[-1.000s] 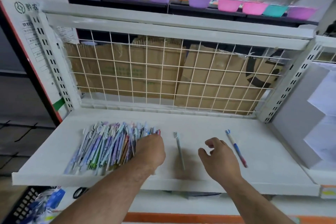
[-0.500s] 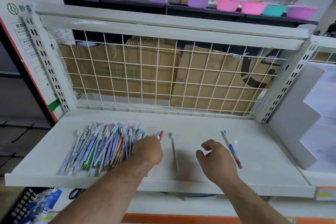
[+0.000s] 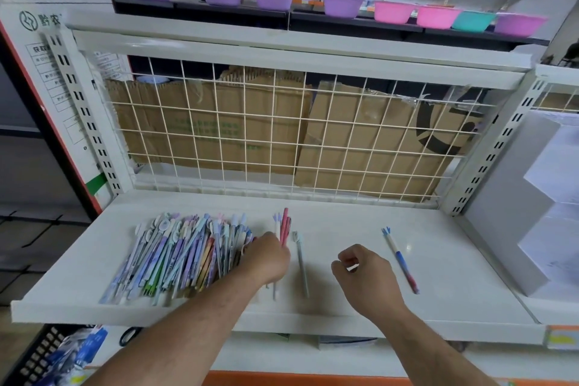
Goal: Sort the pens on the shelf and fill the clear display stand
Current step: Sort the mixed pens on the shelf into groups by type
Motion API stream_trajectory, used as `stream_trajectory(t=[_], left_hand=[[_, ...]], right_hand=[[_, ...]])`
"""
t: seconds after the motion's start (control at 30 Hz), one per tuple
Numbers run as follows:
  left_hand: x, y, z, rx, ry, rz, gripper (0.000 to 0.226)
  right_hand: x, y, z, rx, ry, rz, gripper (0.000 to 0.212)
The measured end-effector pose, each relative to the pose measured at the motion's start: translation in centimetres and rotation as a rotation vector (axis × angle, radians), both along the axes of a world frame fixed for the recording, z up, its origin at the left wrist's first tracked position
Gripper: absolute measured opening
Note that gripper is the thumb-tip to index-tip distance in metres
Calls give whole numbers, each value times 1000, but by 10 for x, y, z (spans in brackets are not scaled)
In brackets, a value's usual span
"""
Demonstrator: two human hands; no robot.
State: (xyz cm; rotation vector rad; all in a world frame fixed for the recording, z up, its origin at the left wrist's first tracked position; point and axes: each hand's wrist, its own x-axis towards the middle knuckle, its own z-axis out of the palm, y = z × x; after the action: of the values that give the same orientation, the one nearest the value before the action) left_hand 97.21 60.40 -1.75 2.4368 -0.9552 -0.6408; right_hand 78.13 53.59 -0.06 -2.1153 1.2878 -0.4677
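White painted metal shelf (image 3: 344,219), smooth flat deck, backed by a white wire grid panel (image 3: 282,135) over corrugated brown cardboard (image 3: 360,141). Dense pile of slim pastel pens (image 3: 175,257) lies at deck left. At its right edge the left hand (image 3: 266,255) grips red and white pens (image 3: 284,226). Loosely curled, the right hand (image 3: 365,276) holds nothing, between a single grey pen (image 3: 301,263) and a blue-white-red pen (image 3: 399,258), each lying flat and apart
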Motion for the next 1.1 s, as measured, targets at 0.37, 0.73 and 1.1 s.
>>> stream_trajectory(t=[0.37, 0.73, 1.1], left_hand=[[-41, -20, 16, -438, 705, -66, 8], [-110, -77, 13, -384, 763, -87, 7], [-191, -157, 11, -357, 715, -58, 10]], right_hand=[[5, 12, 14, 272, -290, -9, 6], [-58, -42, 12, 346, -311, -157, 3], [-170, -156, -17, 215, -84, -331, 7]])
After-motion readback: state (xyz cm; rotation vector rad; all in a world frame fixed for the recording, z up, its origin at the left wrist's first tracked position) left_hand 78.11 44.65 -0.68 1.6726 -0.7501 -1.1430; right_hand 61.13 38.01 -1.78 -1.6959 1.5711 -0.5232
